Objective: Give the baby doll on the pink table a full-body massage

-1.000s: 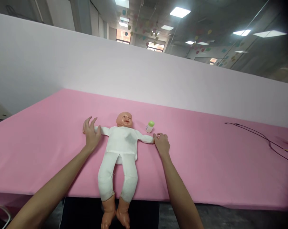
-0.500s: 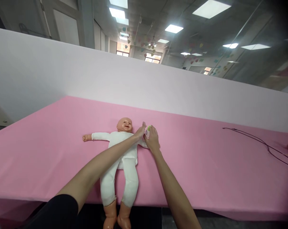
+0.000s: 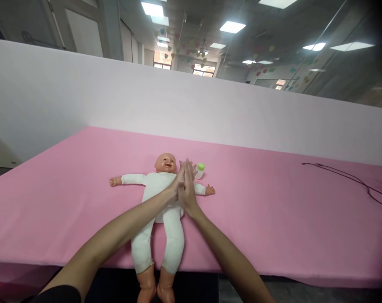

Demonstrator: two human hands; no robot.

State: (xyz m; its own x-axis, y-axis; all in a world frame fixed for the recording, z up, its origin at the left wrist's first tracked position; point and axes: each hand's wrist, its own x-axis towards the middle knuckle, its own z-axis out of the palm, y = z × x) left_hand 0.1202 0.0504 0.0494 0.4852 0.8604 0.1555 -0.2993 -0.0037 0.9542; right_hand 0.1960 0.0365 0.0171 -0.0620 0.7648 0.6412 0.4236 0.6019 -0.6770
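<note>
A baby doll (image 3: 154, 182) in a white cloth body lies on its back, arms spread wide. Over its chest, by its arm on the right, my left hand (image 3: 177, 180) and my right hand (image 3: 188, 189) are pressed palm to palm. The fingers of both are stretched out, and I see nothing held in them. Just beyond the fingertips, to the right, a small white bottle (image 3: 200, 171) with a green cap stands upright. My hands and left forearm hide part of the doll's chest and arm.
A pink cloth (image 3: 257, 210) covers the table, and the doll's feet hang over its front edge. A thin dark cord (image 3: 345, 176) lies at the right. Behind the table rises a white partition (image 3: 209, 111).
My right hand has let go of the bottle, which now stands on the cloth. Both hands have moved left and come together, palm against palm, above the doll.
</note>
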